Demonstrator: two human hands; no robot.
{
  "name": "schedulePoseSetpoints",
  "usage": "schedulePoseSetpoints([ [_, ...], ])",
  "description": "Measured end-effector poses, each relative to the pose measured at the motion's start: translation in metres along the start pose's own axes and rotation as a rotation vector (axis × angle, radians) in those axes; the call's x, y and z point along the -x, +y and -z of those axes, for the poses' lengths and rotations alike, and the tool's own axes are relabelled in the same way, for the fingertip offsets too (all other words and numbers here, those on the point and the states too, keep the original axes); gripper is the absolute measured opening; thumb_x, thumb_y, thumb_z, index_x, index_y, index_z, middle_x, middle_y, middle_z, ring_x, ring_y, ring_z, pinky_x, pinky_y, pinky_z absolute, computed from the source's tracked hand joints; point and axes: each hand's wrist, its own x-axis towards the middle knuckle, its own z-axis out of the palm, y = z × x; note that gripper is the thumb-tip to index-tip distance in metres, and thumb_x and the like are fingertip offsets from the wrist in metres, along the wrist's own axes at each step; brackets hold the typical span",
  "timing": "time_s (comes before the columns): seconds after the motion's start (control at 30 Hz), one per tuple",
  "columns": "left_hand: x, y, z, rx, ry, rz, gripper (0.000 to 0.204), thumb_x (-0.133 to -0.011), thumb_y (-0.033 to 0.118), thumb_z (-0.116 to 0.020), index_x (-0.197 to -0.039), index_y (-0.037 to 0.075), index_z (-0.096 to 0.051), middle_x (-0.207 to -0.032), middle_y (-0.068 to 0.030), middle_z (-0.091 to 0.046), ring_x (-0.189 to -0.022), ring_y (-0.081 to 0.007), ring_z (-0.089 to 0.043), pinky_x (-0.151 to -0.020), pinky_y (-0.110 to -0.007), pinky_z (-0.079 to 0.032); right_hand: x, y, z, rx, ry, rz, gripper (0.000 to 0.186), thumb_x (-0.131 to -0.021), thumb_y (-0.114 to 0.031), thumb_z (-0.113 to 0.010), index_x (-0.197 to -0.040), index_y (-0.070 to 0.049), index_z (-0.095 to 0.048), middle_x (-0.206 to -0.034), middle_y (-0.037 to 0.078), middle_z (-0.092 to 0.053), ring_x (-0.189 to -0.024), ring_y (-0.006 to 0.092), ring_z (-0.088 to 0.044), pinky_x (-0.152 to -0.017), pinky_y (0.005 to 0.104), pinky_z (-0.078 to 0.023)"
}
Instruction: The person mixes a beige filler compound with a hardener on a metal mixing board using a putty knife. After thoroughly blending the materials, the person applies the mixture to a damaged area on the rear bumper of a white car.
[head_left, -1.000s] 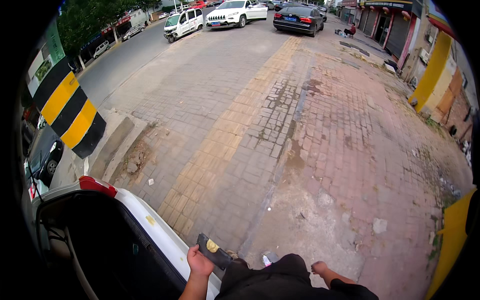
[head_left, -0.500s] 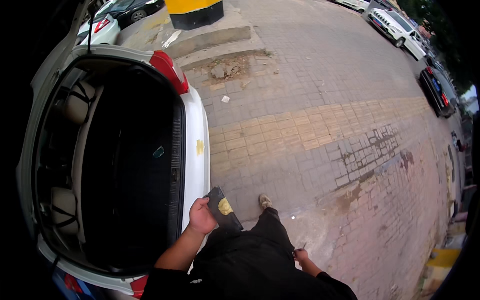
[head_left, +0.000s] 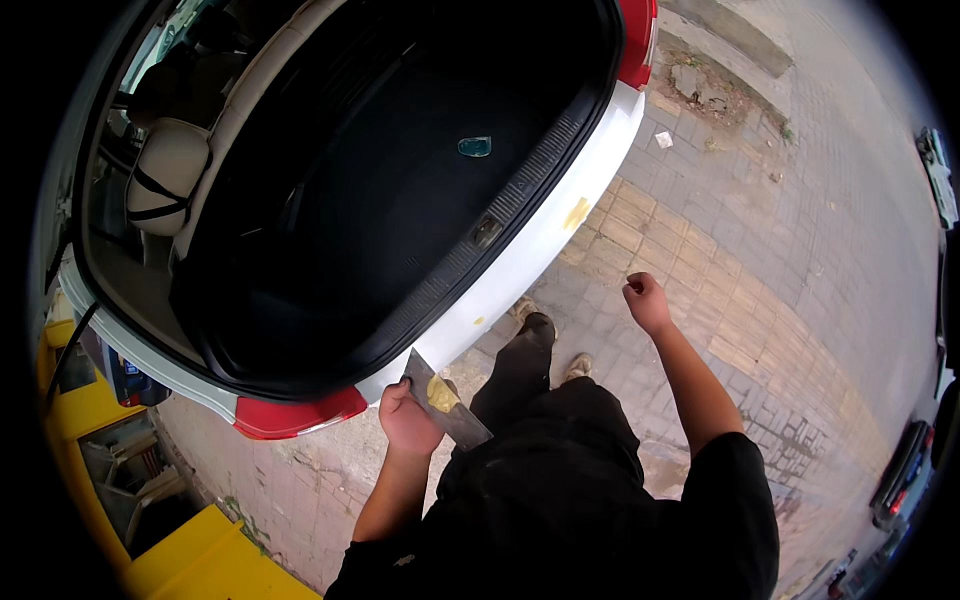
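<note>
My left hand [head_left: 408, 420] grips a flat dark plate [head_left: 465, 425] by its edge, beside the car's rear corner. On the plate sits a lump of yellowish putty [head_left: 441, 393]. My right hand [head_left: 648, 302] is raised over the paving with its fingers curled closed; whatever is in them, if anything, is hidden. In front of me is the white rear bumper [head_left: 520, 265] of a car with its boot open. A yellow putty patch [head_left: 577, 213] marks the bumper, and a smaller yellow spot [head_left: 479, 321] lies lower along it.
Inside the dark boot [head_left: 380, 190] lies a small teal object [head_left: 475, 147]. Red tail lights [head_left: 300, 413] flank the opening. A yellow structure [head_left: 215, 560] stands at lower left. Broken paving [head_left: 700, 85] and a kerb are at upper right; a dark car [head_left: 900, 475] is at far right.
My view and body have turned left, toward the car's rear. My right hand has come up from beside my hip to the front right. The plate stays in my left hand.
</note>
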Motion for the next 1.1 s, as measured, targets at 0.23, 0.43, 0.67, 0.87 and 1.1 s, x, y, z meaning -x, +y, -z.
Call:
schedulePoseSetpoints([
  [0.23,-0.098,0.042,0.008,0.032,0.117,-0.058,0.033,-0.084,0.032,-0.051,-0.105,0.011,-0.066,-0.088,-0.0127,-0.069,-0.073,-0.0331,-0.057,-0.064,-0.042,-0.045,-0.132,-0.149,-0.157,-0.101,-0.147,0.327,0.037,-0.082,-0.01,-0.069,-0.115,0.0,-0.055,-0.11,0.016,-0.062,-0.088,0.0262,-0.065,-0.075,0.0355,-0.054],
  [0.43,-0.162,0.06,0.022,0.138,0.058,-0.031,0.034,-0.087,0.036,-0.048,-0.097,0.011,-0.069,-0.076,-0.0133,-0.064,-0.068,-0.0296,-0.051,-0.059,-0.039,-0.039,-0.236,-0.224,-0.253,0.214,-0.294,0.406,0.059,-0.08,-0.015,-0.073,-0.13,-0.002,-0.046,-0.129,0.018,-0.052,-0.118,0.0349,-0.054,-0.098,0.0412,-0.047],
  [0.67,-0.197,0.047,0.06,0.277,0.069,-0.053,0.034,-0.085,0.036,-0.051,-0.093,0.008,-0.068,-0.071,-0.0128,-0.061,-0.065,-0.0244,-0.047,-0.06,-0.035,-0.035,-0.348,-0.224,-0.334,0.7,-0.278,0.373,0.072,-0.08,-0.022,-0.075,-0.139,-0.006,-0.036,-0.147,0.016,-0.033,-0.135,0.0348,-0.036,-0.107,0.0453,-0.039],
  [0.87,-0.205,0.04,0.072,0.448,0.117,-0.134,0.039,-0.086,0.036,-0.05,-0.093,0.002,-0.068,-0.079,-0.017,-0.066,-0.071,-0.0328,-0.055,-0.064,-0.041,-0.044,-0.395,-0.209,-0.366,0.786,-0.349,0.366,0.071,-0.083,-0.024,-0.072,-0.143,-0.011,-0.036,-0.149,0.008,-0.033,-0.135,0.0336,-0.035,-0.108,0.0457,-0.037],
  [1.1,-0.226,0.038,0.056,0.441,0.098,-0.135,0.039,-0.087,0.037,-0.05,-0.091,0.003,-0.068,-0.077,-0.0164,-0.065,-0.069,-0.0309,-0.056,-0.063,-0.041,-0.045,-0.45,-0.183,-0.352,0.755,-0.385,0.505,0.047,-0.086,-0.017,-0.063,-0.132,-0.009,-0.052,-0.13,0.013,-0.053,-0.117,0.035,-0.052,-0.096,0.0432,-0.046],
])
